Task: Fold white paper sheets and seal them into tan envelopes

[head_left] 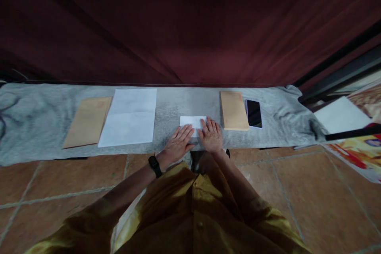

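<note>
A small folded white paper point(192, 121) lies on the grey cloth point(35, 119) in front of me. My left hand point(177, 144), with a black watch on its wrist, lies flat on the paper's near left part, fingers stretched out. My right hand point(211, 136) lies flat on its right edge, fingers spread. Neither hand grips anything.
On the cloth to the left lie a brown envelope point(87, 122) and a large white sheet point(130, 117). To the right are a stack of brown envelopes point(233, 110) and a dark phone point(254, 113). A white sheet point(341, 116) and coloured printed paper point(361, 154) lie at far right. Brown floor tiles are below.
</note>
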The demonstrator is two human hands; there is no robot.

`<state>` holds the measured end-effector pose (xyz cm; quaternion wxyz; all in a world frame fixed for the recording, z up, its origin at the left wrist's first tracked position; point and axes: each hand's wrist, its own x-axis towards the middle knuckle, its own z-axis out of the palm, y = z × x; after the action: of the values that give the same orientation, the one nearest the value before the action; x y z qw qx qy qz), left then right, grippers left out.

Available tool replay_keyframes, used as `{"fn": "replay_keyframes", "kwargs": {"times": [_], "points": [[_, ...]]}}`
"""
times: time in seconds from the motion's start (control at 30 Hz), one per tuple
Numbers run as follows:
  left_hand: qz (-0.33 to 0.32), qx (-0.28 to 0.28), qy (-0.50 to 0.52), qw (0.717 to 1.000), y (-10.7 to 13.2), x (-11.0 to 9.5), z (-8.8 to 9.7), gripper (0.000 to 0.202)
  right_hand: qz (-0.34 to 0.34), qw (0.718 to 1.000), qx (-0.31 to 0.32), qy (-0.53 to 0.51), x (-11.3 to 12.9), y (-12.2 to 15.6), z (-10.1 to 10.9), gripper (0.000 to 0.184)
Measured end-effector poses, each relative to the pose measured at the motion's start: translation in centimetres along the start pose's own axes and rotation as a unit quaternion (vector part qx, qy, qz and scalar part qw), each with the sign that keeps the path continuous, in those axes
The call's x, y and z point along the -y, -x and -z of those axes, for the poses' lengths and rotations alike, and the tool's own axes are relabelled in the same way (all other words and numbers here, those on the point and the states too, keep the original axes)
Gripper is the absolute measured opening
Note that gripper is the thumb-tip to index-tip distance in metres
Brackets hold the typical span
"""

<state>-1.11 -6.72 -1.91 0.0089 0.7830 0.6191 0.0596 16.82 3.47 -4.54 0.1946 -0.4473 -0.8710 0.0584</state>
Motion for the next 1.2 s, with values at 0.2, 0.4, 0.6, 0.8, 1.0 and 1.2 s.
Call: {"fn": "replay_keyframes", "kwargs": {"times": [0.2,0.4,0.6,0.8,1.0,1.2], "points": [[-0.010,0.007,-0.003,1.000,1.0,-0.2,-0.4,0.068,0.002,1.000,-0.002,0.016,0.0,0.0,0.0,0.055],[-0.019,0.002,-0.019,1.000,1.8,0.4,-0.9,0.071,0.005,1.000,-0.002,0.021,-0.1,0.0,0.0,0.055],[-0.018,-0.009,-0.017,1.000,2.3,0.6,-1.4,0.069,0.003,1.000,-0.002,0.009,-0.2,0.0,-0.2,0.056],[0.002,-0.015,-0.010,1.000,3.2,0.8,-1.3,0.072,-0.001,1.000,0.007,0.011,-0.2,0.0,-0.2,0.056],[0.021,-0.020,-0.006,1.000,4.1,1.0,-1.3,0.073,-0.007,1.000,0.014,0.016,-0.5,0.3,0.1,0.055],[0.022,-0.031,-0.012,0.999,4.4,1.1,-1.6,0.074,-0.008,1.000,0.013,0.010,-1.0,0.7,0.4,0.053]]}}
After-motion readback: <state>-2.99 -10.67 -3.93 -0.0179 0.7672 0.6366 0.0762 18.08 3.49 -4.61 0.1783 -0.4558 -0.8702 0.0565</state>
